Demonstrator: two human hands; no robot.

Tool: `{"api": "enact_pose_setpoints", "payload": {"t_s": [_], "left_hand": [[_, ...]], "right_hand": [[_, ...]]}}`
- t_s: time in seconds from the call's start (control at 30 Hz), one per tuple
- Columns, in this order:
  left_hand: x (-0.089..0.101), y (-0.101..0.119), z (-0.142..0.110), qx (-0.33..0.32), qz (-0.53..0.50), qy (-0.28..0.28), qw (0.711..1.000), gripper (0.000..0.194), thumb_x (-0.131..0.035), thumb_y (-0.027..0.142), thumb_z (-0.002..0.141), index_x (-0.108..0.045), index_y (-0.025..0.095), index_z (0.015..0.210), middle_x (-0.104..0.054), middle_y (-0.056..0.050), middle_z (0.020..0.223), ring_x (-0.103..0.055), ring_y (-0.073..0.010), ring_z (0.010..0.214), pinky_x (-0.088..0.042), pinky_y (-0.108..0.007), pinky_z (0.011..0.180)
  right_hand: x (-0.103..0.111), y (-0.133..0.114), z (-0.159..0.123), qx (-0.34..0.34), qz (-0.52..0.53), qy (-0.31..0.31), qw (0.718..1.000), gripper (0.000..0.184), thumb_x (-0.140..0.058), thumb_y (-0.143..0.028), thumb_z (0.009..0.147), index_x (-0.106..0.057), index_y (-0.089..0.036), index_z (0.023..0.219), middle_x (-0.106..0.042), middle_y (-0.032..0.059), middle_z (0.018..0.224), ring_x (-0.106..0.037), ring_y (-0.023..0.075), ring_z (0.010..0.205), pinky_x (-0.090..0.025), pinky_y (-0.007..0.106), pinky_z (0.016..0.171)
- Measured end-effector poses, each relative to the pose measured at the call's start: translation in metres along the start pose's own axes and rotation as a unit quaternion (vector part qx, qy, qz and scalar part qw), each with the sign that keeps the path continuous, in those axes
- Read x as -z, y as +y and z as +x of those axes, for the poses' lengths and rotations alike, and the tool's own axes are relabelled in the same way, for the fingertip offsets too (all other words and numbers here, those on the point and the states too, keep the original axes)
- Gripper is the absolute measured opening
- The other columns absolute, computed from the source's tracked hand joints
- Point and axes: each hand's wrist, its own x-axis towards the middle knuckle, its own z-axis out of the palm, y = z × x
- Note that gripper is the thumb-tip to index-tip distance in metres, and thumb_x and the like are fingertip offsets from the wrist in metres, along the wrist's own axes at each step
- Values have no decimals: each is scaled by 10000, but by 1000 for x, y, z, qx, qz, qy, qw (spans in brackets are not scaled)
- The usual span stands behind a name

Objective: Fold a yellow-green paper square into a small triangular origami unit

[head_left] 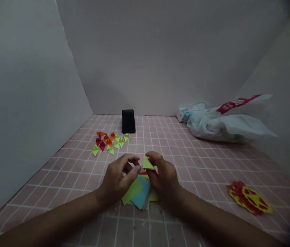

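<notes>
A small piece of folded yellow paper (147, 163), shaped like a triangle, is pinched between the thumb and fingers of my right hand (166, 178). Just left of it, my left hand (120, 176) is half curled, thumb and forefinger apart, and I see nothing in it. Its fingertips come close to the folded paper without visibly touching it. Beneath both hands lies a loose stack of coloured paper sheets (142, 192), with green, blue, yellow and some red showing. My hands and wrists cover parts of the stack's sides.
Beyond my left hand, several small folded paper pieces (108, 141) in yellow, orange and red lie on the pink tiled surface (78, 178). A black phone (128, 121) is behind them. At back right are a white plastic bag (219, 125) and small box (183, 115); red-and-yellow cut-outs (250, 199) lie at right.
</notes>
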Motion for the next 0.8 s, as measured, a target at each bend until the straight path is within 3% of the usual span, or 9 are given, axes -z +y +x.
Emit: {"api": "enact_pose_setpoints", "payload": {"t_s": [0.07, 0.13, 0.27, 0.37, 0.53, 0.67, 0.8], "left_hand": [[0, 6, 3, 113, -107, -11, 988, 284, -524, 387, 918, -609, 168, 1076, -655, -44, 861, -609, -131, 637, -493, -255, 599], [0, 8, 6, 168, -159, -30, 972, 316, -551, 436, 894, -646, 150, 989, -619, -17, 734, -572, -125, 595, -466, -245, 577], [0, 6, 7, 203, -188, -41, 960, 300, -630, 437, 824, -661, 138, 817, -562, 12, 623, -530, -114, 564, -423, -234, 559], [-1, 5, 7, 230, -194, -34, 953, 274, -662, 410, 787, -649, 136, 790, -555, 19, 620, -514, -106, 549, -408, -227, 544], [-3, 6, 8, 237, -211, -43, 947, 271, -671, 408, 777, -614, 143, 765, -538, 35, 588, -489, -96, 521, -385, -219, 527], [-3, 5, 8, 240, -211, -54, 946, 242, -652, 381, 795, -616, 144, 763, -524, 42, 561, -471, -93, 521, -366, -215, 532], [-4, 0, 8, 242, -217, -56, 944, 234, -653, 369, 783, -599, 150, 722, -521, 44, 549, -459, -92, 518, -353, -216, 530]], "right_hand": [[0, 4, 1, 52, -24, 0, 998, 356, -476, -68, 862, -446, -221, 1183, -691, 53, 835, -658, 211, 718, -477, 312, 651], [0, 6, 2, 118, -46, -15, 992, 355, -469, -83, 893, -433, -200, 1225, -691, 58, 793, -646, 213, 689, -464, 317, 628], [4, 4, 6, 211, -93, -75, 970, 290, -427, -106, 934, -459, -151, 1218, -656, 41, 681, -591, 203, 595, -417, 327, 571], [4, 3, 8, 235, -109, -67, 963, 256, -414, -114, 950, -482, -136, 1196, -636, 31, 653, -570, 193, 575, -402, 320, 555], [-5, 7, 3, 185, -80, -18, 979, 261, -412, -72, 930, -493, -144, 1167, -637, 32, 684, -588, 181, 596, -426, 293, 561], [-8, 7, 0, 130, -50, -33, 990, 245, -420, -69, 885, -524, -149, 1091, -675, 68, 770, -632, 196, 682, -462, 299, 614], [-7, 7, 0, 75, -7, -81, 994, 178, -425, -69, 833, -558, -156, 915, -651, 59, 713, -601, 185, 617, -430, 291, 585]]}}
